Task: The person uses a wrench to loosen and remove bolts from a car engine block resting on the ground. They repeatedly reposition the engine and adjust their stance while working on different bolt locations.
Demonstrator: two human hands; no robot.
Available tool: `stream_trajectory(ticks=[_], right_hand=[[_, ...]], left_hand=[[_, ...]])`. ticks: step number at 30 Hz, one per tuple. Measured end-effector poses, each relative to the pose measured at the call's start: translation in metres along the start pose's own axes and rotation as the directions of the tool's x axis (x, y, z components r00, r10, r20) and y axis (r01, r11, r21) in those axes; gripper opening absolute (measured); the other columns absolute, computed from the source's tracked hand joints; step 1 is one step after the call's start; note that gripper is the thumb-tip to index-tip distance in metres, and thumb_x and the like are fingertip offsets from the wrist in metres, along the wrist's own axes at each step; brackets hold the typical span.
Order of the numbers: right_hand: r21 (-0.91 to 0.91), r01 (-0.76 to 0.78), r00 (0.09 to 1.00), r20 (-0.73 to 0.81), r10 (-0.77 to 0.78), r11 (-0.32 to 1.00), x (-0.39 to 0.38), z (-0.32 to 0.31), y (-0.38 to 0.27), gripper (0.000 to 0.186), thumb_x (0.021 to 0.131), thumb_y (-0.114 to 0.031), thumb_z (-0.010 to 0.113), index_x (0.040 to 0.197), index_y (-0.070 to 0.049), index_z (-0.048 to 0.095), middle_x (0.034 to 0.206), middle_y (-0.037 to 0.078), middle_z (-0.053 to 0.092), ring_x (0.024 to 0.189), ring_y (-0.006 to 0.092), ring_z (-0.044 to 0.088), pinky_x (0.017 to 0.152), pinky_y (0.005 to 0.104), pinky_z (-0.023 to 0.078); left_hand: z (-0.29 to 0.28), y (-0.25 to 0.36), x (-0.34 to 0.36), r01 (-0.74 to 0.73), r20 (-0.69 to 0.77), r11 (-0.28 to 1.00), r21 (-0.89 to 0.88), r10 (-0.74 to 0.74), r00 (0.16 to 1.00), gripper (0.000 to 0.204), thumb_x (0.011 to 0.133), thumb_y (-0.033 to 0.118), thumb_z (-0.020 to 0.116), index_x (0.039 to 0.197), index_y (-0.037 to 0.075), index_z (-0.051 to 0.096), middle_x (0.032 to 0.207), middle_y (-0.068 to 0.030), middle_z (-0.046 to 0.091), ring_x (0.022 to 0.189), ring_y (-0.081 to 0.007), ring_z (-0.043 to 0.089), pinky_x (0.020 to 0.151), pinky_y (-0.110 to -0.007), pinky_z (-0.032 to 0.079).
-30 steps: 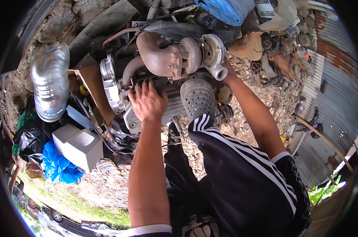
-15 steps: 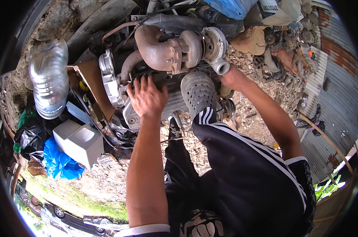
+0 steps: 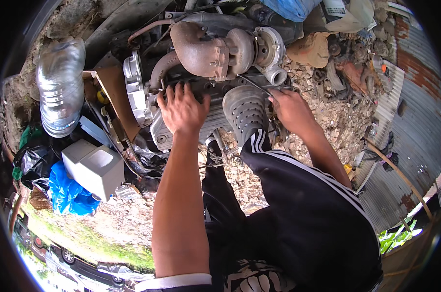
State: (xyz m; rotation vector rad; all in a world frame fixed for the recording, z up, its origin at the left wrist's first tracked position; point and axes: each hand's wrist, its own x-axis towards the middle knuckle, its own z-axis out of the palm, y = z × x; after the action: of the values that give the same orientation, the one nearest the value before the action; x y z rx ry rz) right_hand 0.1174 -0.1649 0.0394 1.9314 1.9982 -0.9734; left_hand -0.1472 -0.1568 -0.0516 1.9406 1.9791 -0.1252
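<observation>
A rusty exhaust elbow [image 3: 196,51] joins a turbocharger [image 3: 241,52] with a grey metal housing [image 3: 269,48] on top of a grey engine [image 3: 169,132]. My left hand [image 3: 184,111] lies with fingers spread on the engine below the curved rusty pipe [image 3: 161,70]. To the right, my right hand [image 3: 291,112] is closed round a thin dark metal rod [image 3: 252,83]. The rod slants up to the left, its far end below the turbocharger; its exact kind is unclear. My foot, in a grey perforated clog [image 3: 245,109], rests on the engine between the hands and hides part of it.
Stony ground [image 3: 337,114] lies at the right, beside rusty metal parts [image 3: 349,73] and corrugated sheets [image 3: 410,126]. At the left are a cardboard box [image 3: 116,100], a clear plastic-wrapped roll [image 3: 60,87], a white container [image 3: 94,165] and a blue bag [image 3: 70,194].
My right hand has come down and back from beside the turbocharger outlet, and the thin dark rod now shows in it. My left hand stays on the engine. The view has shifted slightly.
</observation>
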Motion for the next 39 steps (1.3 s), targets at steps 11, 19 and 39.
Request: stream_trajectory(ticks=[11, 19, 39], right_hand=[[0.203, 0.078, 0.997, -0.012, -0.077, 0.976, 0.018, 0.032, 0.119, 0.033, 0.102, -0.02, 0.056, 0.131, -0.005, 0.063, 0.12, 0.022, 0.067, 0.112, 0.0387, 0.062, 0.097, 0.0426, 0.048], [0.136, 0.117, 0.988, 0.087, -0.129, 0.984, 0.076, 0.037, 0.136, 0.025, 0.097, -0.019, 0.06, 0.114, -0.003, 0.069, 0.109, 0.021, 0.069, 0.103, 0.0398, 0.064, 0.09, 0.0452, 0.05], [-0.045, 0.29, 0.954, -0.069, -0.293, 0.956, 0.108, 0.047, 0.133, 0.03, 0.083, -0.018, 0.065, 0.111, -0.009, 0.068, 0.108, 0.018, 0.07, 0.101, 0.0392, 0.066, 0.086, 0.0477, 0.054]], left_hand=[[0.0, 0.0, 0.002, 0.001, -0.007, 1.0, 0.007, -0.001, 1.0, 0.065, 0.093, 0.057, 0.052, 0.129, 0.006, 0.067, 0.134, -0.013, 0.064, 0.134, -0.03, 0.052, 0.119, -0.052, 0.024], [0.001, -0.004, 0.003, -0.003, 0.024, 1.0, 0.008, 0.003, 1.0, 0.067, 0.094, 0.058, 0.048, 0.13, 0.005, 0.066, 0.136, -0.0135, 0.063, 0.136, -0.0304, 0.049, 0.119, -0.052, 0.024], [0.003, -0.001, 0.001, 0.005, -0.002, 1.0, 0.011, -0.005, 1.0, 0.066, 0.095, 0.058, 0.049, 0.131, 0.006, 0.066, 0.136, -0.0138, 0.063, 0.136, -0.0315, 0.05, 0.12, -0.052, 0.024]])
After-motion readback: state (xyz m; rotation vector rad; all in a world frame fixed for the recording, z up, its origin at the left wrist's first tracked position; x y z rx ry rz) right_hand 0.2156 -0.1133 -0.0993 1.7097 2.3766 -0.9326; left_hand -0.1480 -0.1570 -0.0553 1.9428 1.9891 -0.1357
